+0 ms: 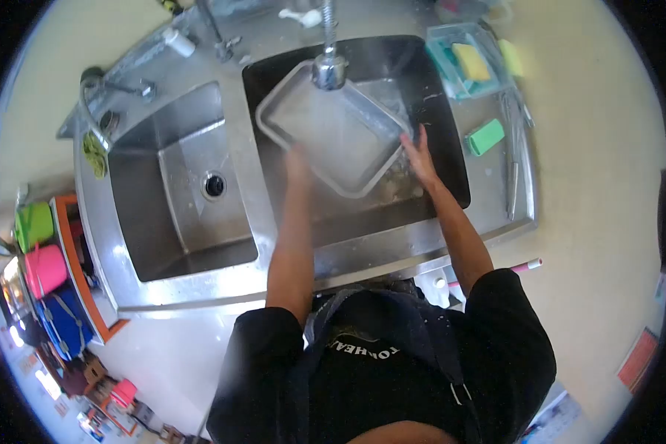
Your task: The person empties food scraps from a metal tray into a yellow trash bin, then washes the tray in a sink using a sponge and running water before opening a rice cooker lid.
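Note:
A rectangular metal tray [340, 191] with a raised rim is tilted over the right sink basin [448, 174]. My right hand [419, 158] grips its right corner, thumb at the rim and the other fingers along the outside. At the near left edge of the tray is my left hand [297, 164], its fingers smeared by motion. Directly above the tray's far side hangs a chrome faucet head [328, 72] on a coiled spring hose. The tray's inside looks hazy and wet below it.
Left of the divider lies a second basin [189, 214] with a round drain. A green sponge [485, 138] sits on the right ledge, near a clear teal container [451, 81] holding a yellow sponge [471, 62]. Another faucet [96, 111] arches at the far left.

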Motion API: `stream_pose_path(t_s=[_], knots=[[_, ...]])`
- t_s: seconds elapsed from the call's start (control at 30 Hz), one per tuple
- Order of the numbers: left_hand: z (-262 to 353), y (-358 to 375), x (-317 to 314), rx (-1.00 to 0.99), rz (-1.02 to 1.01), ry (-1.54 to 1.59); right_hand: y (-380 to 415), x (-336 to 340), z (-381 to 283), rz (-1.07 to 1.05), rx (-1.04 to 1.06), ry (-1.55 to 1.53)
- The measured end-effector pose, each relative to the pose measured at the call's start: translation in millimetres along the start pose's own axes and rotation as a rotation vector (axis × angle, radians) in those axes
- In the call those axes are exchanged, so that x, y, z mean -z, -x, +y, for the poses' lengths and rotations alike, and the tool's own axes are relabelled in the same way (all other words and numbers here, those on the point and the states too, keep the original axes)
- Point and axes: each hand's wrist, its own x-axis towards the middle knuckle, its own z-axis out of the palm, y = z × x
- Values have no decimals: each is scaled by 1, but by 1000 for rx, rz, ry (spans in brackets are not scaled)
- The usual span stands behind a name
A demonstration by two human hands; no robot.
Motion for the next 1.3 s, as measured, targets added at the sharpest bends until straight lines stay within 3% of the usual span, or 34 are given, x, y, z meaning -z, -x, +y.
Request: stream_pose_path(t_s=[0.03, 0.07, 0.1, 0.13, 0.17, 0.2, 0.27, 0.4, 0.47, 0.63, 0.73, 0.83, 0.9, 0.93, 1.1, 1.17, 1.23, 1.27, 1.3], knots=[[-15, 4, 1, 6, 6, -19, -3, 10, -13, -23, -66, -419], [-47, -6, 5, 86, 23, -58, 22, 19, -46, -260, -191, -761], [-81, -15, 9, 169, 48, -94, 24, 11, -33, -254, -3, -640], [-105, -14, 16, -56, -113, -374, 32, 2, -36, -95, 229, -348], [-113, -12, 18, -65, -192, -535, 41, -7, -39, 69, 442, -49], [-121, -10, 19, -86, -272, -693, 56, -8, -48, 215, 147, 13], [-115, -26, 6, 277, -267, -755, 84, 2, -58, 267, 68, -18], [-97, -112, 65, 135, -579, -865, 121, 38, -54, 204, 154, -108], [-61, -98, 41, -7, -434, -951, 129, 45, -57, 242, 155, -199], [-50, -8, -114, -585, -60, -1232, 93, -5, -58, 225, 119, -182], [-38, 12, -128, -963, -38, -1298, 94, -25, -63, 193, 133, -161], [21, -7, -101, -1057, -424, -1581, 99, -5, -50, 107, 20, -330], [37, -37, -69, -981, -450, -1721, 107, 13, -55, 40, -111, -506], [41, -44, -56, -932, -397, -1765, 109, 13, -51, 136, -5, -442], [-1, -16, -81, -611, 74, -1700, 90, -4, -66, 141, -34, -396], [-35, -3, -109, -417, -21, -1401, 85, -25, -77, 101, 9, -307], [-42, 9, -140, -121, -113, -1139, 64, -47, -62, 121, 258, -60], [-30, 18, -148, 41, -298, -582, 56, -54, -51, 130, 379, 65], [-14, 30, -153, 105, -360, -213, 61, -56, -49, 120, 358, 130]])
